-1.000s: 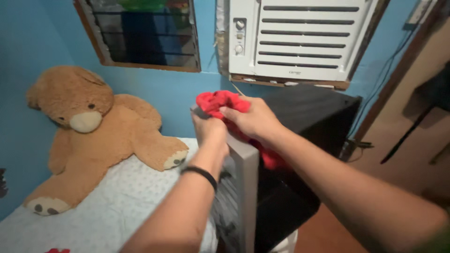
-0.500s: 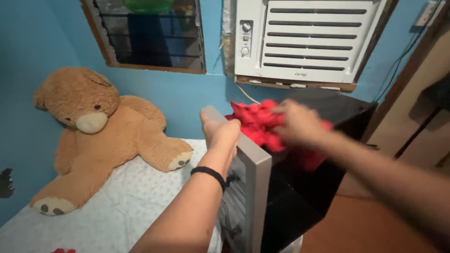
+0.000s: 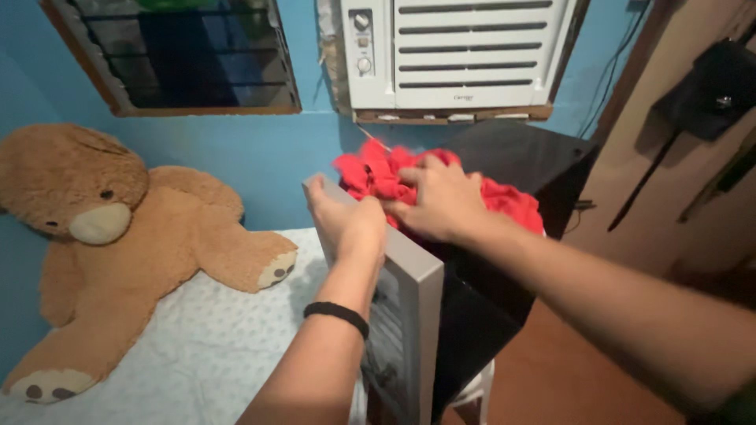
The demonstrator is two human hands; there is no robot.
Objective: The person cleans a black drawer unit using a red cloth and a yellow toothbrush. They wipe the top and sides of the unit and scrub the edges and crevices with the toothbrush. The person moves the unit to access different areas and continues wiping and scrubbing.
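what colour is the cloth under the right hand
Red: the crumpled cloth under the right hand, clearest in the head view.

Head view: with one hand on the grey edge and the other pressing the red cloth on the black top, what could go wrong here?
The black appliance seems perched on a small white support; pressing could tip it. The red cloth in the right hand might snag. The left hand grips a hard grey frame edge.
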